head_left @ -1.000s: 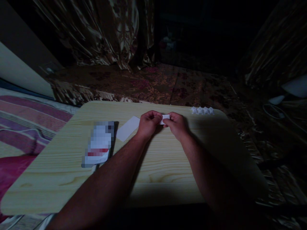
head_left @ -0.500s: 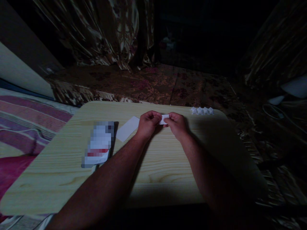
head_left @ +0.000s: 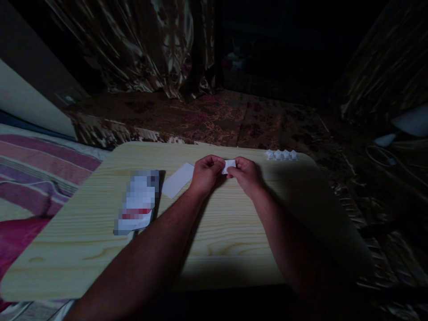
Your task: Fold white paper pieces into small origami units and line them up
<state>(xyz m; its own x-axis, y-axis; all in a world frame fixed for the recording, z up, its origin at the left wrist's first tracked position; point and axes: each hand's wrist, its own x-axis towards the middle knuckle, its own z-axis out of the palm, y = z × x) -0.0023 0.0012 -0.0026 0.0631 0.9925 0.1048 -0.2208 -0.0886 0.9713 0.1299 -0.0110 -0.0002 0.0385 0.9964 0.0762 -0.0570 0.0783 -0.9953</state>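
My left hand [head_left: 205,173] and my right hand [head_left: 245,173] meet above the middle of a light wooden table [head_left: 207,232]. Both pinch a small white piece of folded paper [head_left: 229,166] between thumbs and fingertips. The fingers of both hands are curled closed around it. Left of my left hand a white paper strip [head_left: 177,179] lies flat on the table. Several small white folded paper stars [head_left: 281,154] sit in a row at the table's far right edge.
A flat blurred packet with a red band [head_left: 137,207] lies on the table's left part. A striped blanket [head_left: 36,174] is to the left. Dark patterned fabric [head_left: 217,118] and curtains [head_left: 133,44] lie beyond the table. The right side is very dark.
The folded paper between my fingers looks slightly smaller and more tucked in. My hands have stayed in the same place.
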